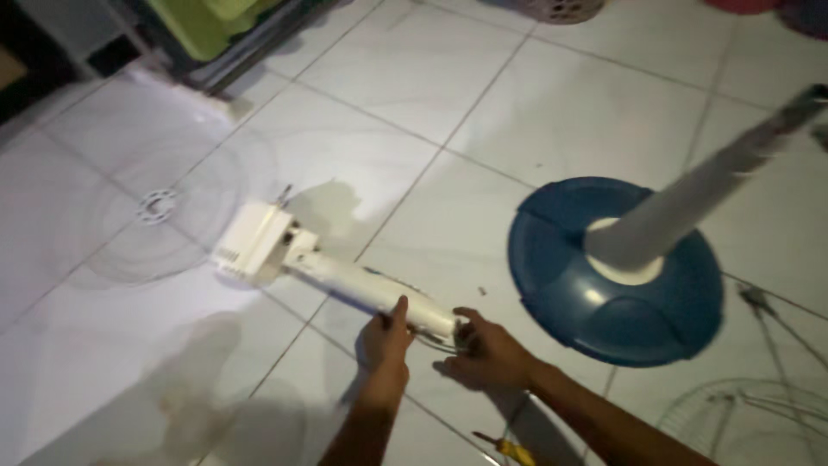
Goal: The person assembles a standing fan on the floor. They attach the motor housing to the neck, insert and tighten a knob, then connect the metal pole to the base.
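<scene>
A white fan neck with its boxy motor head point(259, 243) lies on the tiled floor. My left hand point(385, 338) grips the lower part of its white tube point(362, 286). At the tube's end my right hand point(488, 349) closes around the tip, where thin wires show. To the right stands a round blue fan base point(552, 259) with a white pole point(690, 200) rising from it.
A clear fan blade point(155, 207) lies flat at the left. A wire fan guard point(759, 414) lies at the lower right. A yellow-handled tool point(509, 450) lies near my right forearm. Green furniture point(207, 26) stands at the top left.
</scene>
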